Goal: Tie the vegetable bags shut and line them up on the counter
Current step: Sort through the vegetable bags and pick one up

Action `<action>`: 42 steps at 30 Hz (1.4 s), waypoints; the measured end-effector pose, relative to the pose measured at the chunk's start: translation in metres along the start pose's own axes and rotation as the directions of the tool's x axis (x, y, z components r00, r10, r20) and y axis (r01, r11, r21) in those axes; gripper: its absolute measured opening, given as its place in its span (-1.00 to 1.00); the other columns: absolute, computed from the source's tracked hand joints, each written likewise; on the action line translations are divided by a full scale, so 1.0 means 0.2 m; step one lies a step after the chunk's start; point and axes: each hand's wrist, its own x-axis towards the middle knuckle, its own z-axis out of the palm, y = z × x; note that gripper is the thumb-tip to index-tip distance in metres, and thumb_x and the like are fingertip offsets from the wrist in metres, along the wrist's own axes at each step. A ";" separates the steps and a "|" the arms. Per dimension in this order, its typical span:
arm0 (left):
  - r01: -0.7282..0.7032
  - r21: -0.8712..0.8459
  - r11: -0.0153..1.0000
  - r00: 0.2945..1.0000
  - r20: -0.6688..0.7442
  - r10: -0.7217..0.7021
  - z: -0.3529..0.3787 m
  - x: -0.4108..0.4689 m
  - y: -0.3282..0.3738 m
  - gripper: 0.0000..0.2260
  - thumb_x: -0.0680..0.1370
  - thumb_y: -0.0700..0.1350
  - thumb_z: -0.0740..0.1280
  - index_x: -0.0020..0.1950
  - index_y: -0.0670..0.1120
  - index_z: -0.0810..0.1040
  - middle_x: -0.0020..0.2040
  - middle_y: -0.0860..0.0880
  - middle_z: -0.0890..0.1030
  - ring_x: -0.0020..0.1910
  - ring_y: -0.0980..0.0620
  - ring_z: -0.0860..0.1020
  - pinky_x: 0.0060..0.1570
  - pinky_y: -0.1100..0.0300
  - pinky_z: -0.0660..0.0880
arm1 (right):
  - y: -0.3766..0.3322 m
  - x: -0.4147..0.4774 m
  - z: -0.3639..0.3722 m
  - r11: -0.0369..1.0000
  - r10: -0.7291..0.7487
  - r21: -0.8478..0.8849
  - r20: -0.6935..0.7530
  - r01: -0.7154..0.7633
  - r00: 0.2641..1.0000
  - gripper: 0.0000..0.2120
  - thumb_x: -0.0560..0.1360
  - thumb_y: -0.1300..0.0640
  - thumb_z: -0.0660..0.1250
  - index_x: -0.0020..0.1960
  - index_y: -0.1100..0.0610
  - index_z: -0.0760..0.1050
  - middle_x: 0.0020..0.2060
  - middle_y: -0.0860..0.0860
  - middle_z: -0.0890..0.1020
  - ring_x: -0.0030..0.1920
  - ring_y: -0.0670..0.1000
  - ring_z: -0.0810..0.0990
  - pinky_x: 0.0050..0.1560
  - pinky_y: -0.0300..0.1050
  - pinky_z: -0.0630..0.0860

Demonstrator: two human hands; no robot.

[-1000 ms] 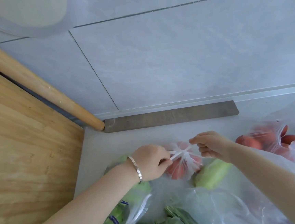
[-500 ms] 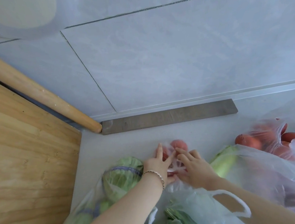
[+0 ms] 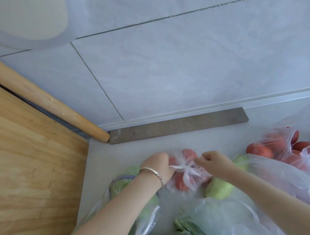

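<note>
Your left hand [image 3: 159,168] and right hand [image 3: 213,162] sit on either side of the tomato bag [image 3: 185,172], each closed in a pinch on one of its handles, so the two strips meet in a knot [image 3: 184,168] right between your fists. Holding them out to opposite sides makes sense: pulling apart is what cinches the knot down against the tomatoes instead of leaving a loose loop. The bag rests on the counter [image 3: 116,154], in the open strip between the pile of bags and the dark wooden bar [image 3: 177,125] at the foot of the wall, which looks like a fair place to begin a row. Your left forearm crosses over the cabbage bag [image 3: 122,182], which touches your wrist, and your right arm lies over a larger clear bag [image 3: 278,170] with a pale green vegetable in it. Further right, a bag of red vegetables [image 3: 288,148] gapes open with its handles loose, and the leafy greens [image 3: 186,230] near you are also in an untied bag. By my reading you are finishing one knot, with several bags untied.
</note>
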 end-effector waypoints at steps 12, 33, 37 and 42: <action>0.134 -0.988 -0.070 0.988 0.129 0.082 -0.05 -0.10 0.06 -0.72 0.54 -0.46 0.05 0.00 -0.30 0.54 -0.10 -0.14 0.63 -0.31 0.02 0.63 -0.37 0.23 0.61 | -0.12 -0.17 -0.08 0.658 -0.122 0.743 0.268 -0.125 0.956 -0.80 0.49 0.43 0.23 -0.01 0.28 0.58 -0.19 0.16 0.66 -0.43 -0.10 0.62 -0.34 -0.33 0.59; -0.101 -0.788 0.607 0.994 -0.051 0.099 0.03 -0.02 -0.05 -0.95 0.42 -0.14 0.45 -0.22 -0.04 0.61 -0.43 0.13 0.54 -0.44 0.25 0.45 -0.41 0.46 0.39 | 0.00 -0.06 -0.07 0.879 0.066 0.461 0.134 -0.121 0.989 -0.94 0.36 0.27 0.46 -0.24 0.15 0.62 -0.50 -0.04 0.49 -0.54 -0.15 0.37 -0.52 -0.38 0.28; -0.043 -0.715 0.698 0.988 0.071 0.134 -0.01 -0.03 -0.08 -0.73 0.48 0.02 0.35 -0.36 -0.10 0.57 -0.62 0.10 0.44 -0.60 0.23 0.33 -0.47 0.38 0.27 | 0.05 0.01 -0.07 0.850 0.152 0.459 0.256 -0.259 0.955 -0.80 0.37 0.29 0.45 -0.40 0.13 0.58 -0.54 -0.02 0.35 -0.50 -0.08 0.21 -0.49 -0.27 0.16; -0.304 -0.293 0.907 0.951 -0.043 0.305 -0.02 -0.02 -0.06 -0.79 0.49 0.03 0.33 -0.09 -0.10 0.65 -0.20 -0.02 0.62 -0.23 0.05 0.52 -0.15 0.24 0.40 | 0.03 0.12 -0.08 0.743 0.224 0.500 0.441 -0.445 0.869 -0.62 0.48 0.25 0.24 -0.47 0.06 0.25 -0.62 -0.09 0.19 -0.58 -0.10 0.12 -0.52 -0.29 0.10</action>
